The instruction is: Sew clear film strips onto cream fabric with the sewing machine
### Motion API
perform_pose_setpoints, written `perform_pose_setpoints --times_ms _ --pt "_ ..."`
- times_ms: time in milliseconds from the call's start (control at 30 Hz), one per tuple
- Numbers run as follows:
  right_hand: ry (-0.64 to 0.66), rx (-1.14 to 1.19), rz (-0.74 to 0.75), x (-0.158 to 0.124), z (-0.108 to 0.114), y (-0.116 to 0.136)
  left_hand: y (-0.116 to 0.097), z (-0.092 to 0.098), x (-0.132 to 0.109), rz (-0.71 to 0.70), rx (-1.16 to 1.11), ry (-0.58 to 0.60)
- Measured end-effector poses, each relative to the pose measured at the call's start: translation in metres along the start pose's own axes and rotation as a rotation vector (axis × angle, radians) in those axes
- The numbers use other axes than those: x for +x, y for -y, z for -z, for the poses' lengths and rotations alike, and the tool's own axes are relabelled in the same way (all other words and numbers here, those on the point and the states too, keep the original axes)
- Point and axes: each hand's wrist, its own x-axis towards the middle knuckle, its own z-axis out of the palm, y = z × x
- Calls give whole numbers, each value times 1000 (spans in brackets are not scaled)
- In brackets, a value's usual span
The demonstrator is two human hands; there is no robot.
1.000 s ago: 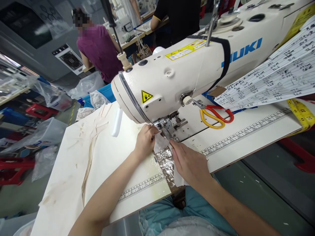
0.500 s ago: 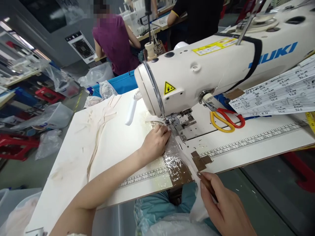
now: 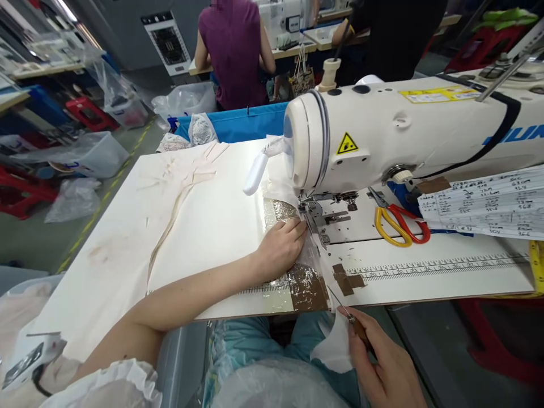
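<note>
My left hand (image 3: 283, 249) lies beside the needle area of the white sewing machine (image 3: 365, 130), its fingers curled together on the edge of a thin white fabric strip (image 3: 335, 340). The strip runs from under the presser foot toward me and hangs over the table's front edge. My right hand (image 3: 382, 360) is closed around the wooden handle of an awl (image 3: 359, 328). The awl's thin metal shaft points up and left, along the strip just beyond the table edge. Whether the right fingers also pinch the fabric is hidden.
Scissors (image 3: 397, 224) with yellow and red handles lie right of the needle area, near handwritten paper sheets (image 3: 484, 201). Beige fabric scraps (image 3: 174, 212) lie on the left of the white table (image 3: 225, 226). A blue fabric bin (image 3: 246, 124) stands behind; co-workers sit beyond.
The view has turned and levelled. My right hand has drawn back slightly from the table edge, and the awl's metal shaft now shows along the strip. My left hand stays by the presser foot.
</note>
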Motion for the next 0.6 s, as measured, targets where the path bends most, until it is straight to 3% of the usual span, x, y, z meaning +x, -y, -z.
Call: perform_pose_setpoints --times_ms 200,400,600 --pt "28 40 -102 -3 1 -6 2 -2 -2 12 -58 -27" --pt "105 123 -294 6 9 2 10 1 -5 69 -221 -50" --pt "-59 415 -518 16 1 13 18 -2 0 101 -277 -49"
